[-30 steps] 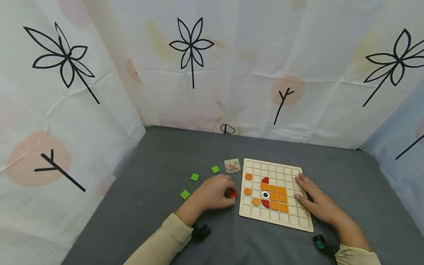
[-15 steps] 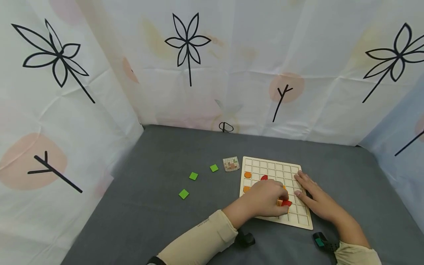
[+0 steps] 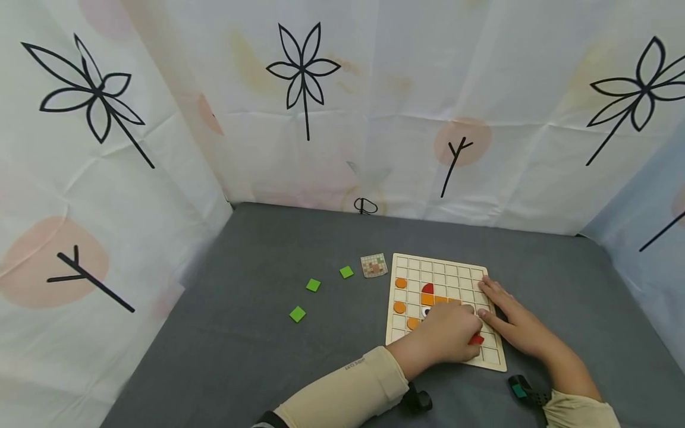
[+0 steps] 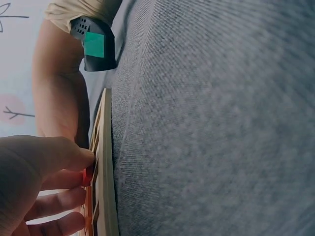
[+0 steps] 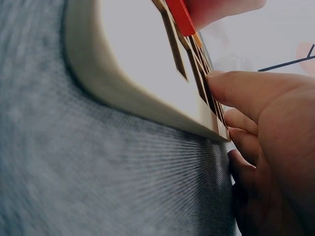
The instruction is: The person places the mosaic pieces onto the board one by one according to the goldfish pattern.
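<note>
My left hand (image 3: 446, 333) reaches over the wooden grid board (image 3: 455, 266) and pinches a red piece (image 3: 476, 339) between thumb and fingers at the board's lower right. The left wrist view shows the red piece (image 4: 87, 176) low against the grid. My right hand (image 3: 516, 324) rests on the board's right edge with fingers extended; in the right wrist view its thumb lies on the grid. Orange round pieces (image 3: 401, 283) sit in the left columns. A red piece (image 3: 427, 288) stands above orange squares (image 3: 427, 299). A white eye piece (image 3: 425, 311) is partly hidden by my left hand.
Several green square tiles (image 3: 313, 285) lie on the grey tablecloth (image 3: 257, 255) left of the board. A small pattern card (image 3: 374, 265) lies close to the board's upper left corner. A patterned curtain (image 3: 407, 107) stands behind the table.
My left hand has carried the red piece rightward from beside the board onto it, then slightly farther right and nearer. The right hand stays on the board's edge.
</note>
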A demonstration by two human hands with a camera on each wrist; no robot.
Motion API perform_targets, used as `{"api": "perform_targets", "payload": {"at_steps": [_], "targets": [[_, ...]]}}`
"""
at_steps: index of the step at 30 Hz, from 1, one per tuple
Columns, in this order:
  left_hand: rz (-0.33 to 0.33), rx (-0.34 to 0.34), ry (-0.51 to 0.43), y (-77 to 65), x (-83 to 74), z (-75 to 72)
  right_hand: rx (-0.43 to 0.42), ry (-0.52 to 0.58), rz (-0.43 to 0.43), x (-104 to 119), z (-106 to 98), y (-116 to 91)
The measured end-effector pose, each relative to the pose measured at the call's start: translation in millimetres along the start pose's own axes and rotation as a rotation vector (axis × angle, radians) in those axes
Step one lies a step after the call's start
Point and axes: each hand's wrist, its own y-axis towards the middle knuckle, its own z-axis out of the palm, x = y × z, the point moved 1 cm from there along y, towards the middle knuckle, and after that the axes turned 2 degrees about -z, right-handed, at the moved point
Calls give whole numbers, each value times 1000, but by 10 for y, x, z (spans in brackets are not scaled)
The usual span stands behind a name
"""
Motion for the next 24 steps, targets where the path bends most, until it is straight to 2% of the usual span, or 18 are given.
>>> {"api": "perform_targets", "payload": {"at_steps": [9, 18, 24], "targets": [[-43, 0, 17, 25, -26, 1, 1, -11, 50, -16, 14, -13], [-44, -28, -3, -9, 12, 10, 2, -23, 84, -77, -9, -32], [-52, -35, -12, -13, 22, 10, 2, -25, 77, -102, -34, -42]]}}
